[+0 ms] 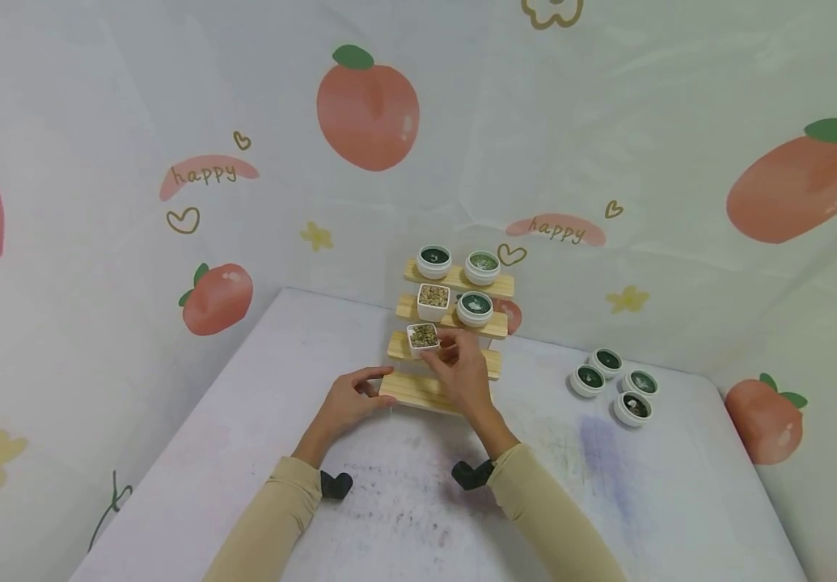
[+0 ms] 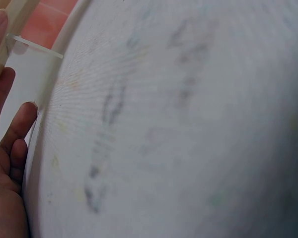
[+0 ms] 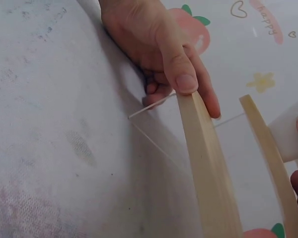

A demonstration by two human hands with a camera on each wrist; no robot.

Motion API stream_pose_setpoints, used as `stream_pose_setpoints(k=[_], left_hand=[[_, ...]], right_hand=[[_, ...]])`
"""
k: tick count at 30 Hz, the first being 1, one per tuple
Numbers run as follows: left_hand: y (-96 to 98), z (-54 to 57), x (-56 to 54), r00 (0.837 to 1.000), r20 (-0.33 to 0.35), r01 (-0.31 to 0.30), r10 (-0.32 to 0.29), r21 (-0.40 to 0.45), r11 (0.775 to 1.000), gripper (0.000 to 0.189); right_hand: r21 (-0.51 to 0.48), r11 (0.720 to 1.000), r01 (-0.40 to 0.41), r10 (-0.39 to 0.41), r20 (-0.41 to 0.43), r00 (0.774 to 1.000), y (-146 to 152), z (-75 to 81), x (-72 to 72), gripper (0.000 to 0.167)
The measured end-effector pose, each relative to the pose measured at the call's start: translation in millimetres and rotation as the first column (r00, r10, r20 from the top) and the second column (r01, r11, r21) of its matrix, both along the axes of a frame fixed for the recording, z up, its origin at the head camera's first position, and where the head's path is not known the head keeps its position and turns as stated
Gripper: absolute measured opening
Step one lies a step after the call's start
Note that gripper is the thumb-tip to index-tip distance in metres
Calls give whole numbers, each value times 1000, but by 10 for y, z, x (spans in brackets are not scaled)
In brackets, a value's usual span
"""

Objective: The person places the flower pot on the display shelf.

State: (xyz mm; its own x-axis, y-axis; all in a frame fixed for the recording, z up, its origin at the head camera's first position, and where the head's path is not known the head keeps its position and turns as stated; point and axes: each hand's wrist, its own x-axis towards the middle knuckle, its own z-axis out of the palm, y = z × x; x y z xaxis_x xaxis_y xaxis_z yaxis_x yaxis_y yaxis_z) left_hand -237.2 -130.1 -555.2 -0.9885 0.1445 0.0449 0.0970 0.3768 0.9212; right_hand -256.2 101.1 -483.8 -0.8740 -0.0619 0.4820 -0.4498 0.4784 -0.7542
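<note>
Your right hand (image 1: 462, 370) pinches square white cup (image 1: 423, 339) near left end of second-lowest wooden shelf (image 1: 494, 364); base perhaps resting there, hard to tell. Your left hand (image 1: 345, 402) grips lowest shelf's (image 1: 418, 390) left end.

Pale walls (image 1: 243, 48) printed with peaches (image 1: 368, 117), yellow flowers (image 1: 316, 235), hearts (image 1: 511, 255) and the word "happy" (image 1: 204, 174) rise along the desk's (image 1: 200, 436) back, left and right edges. The whitish desk bears dark smudges (image 2: 113, 106) and, toward its right edge, a purple stain (image 1: 605, 457).
</note>
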Motion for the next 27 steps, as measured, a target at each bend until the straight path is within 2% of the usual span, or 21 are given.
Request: stream_pose_setpoints(k=[8,12,22,27], left_hand=[[3,1,-7,1000,9,-6,6,2,1000,58],[13,8,12,1000,23,-9,9,3,1000,58],[16,-11,25,1000,16,-9,8,17,1000,56],[10,-32,4,1000,11,-2,2,26,1000,56]], right_hand=[[-53,998,-22,18,-65,998,1,-34,-11,24],[-68,997,-24,20,-57,998,6,-38,2,22],[-92,994,-64,68,44,997,154,71,84,44],[-71,995,-74,76,24,997,320,81,119,47]])
